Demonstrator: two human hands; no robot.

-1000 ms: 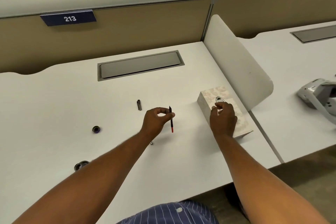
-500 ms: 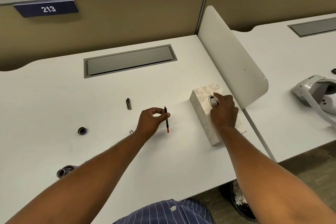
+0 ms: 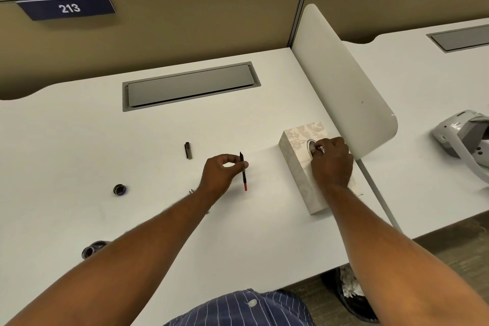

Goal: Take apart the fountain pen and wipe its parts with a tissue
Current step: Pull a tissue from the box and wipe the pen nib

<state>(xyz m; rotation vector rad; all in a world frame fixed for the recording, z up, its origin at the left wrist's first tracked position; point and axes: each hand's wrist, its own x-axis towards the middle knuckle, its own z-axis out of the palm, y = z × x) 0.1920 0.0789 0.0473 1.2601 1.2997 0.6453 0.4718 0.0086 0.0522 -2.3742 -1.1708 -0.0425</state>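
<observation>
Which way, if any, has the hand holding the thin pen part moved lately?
No. The left hand still pinches the thin pen part in the same spot, just right of and nearer than the small dark cap on the desk.

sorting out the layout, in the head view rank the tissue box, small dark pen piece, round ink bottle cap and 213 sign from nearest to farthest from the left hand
From the left hand:
1. Small dark pen piece, just beyond it and slightly left.
2. Tissue box, to its right, under the right hand.
3. Round ink bottle cap, well to its left.
4. 213 sign, far back left on the partition.
</observation>
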